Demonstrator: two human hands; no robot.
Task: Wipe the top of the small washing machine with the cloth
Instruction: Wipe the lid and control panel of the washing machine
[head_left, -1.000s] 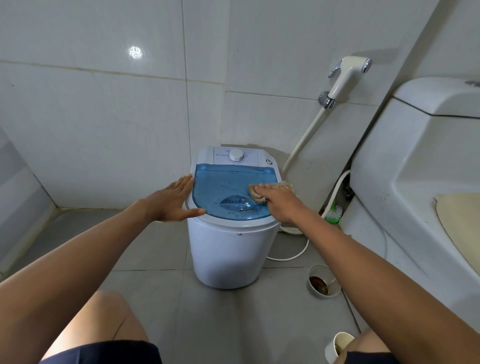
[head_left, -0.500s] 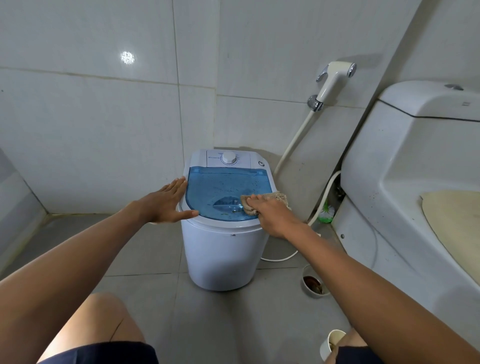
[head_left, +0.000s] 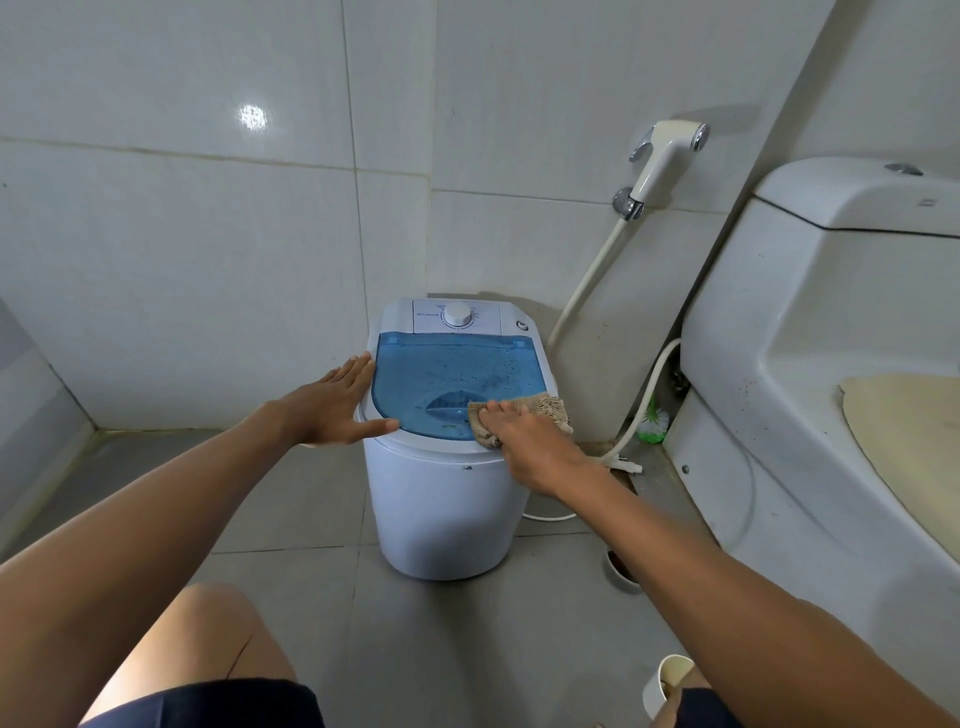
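Note:
The small white washing machine (head_left: 441, 499) stands on the floor in the corner, with a speckled blue see-through lid (head_left: 441, 374) and a white dial at the back. My left hand (head_left: 332, 405) lies flat on the machine's left rim, fingers spread, holding nothing. My right hand (head_left: 524, 441) presses a beige cloth (head_left: 545, 408) onto the lid's front right corner; the cloth sticks out past my fingers over the right rim.
A white toilet (head_left: 810, 364) fills the right side. A bidet sprayer (head_left: 660, 156) hangs on the wall with its hose running down behind the machine. A small cup (head_left: 623, 571) and a white cup (head_left: 670, 680) sit on the grey floor near my right arm. A green brush (head_left: 652, 421) stands by the toilet.
My right hand has slid the cloth toward the lid's front right edge. The left hand stays on the left rim. The view has shifted slightly.

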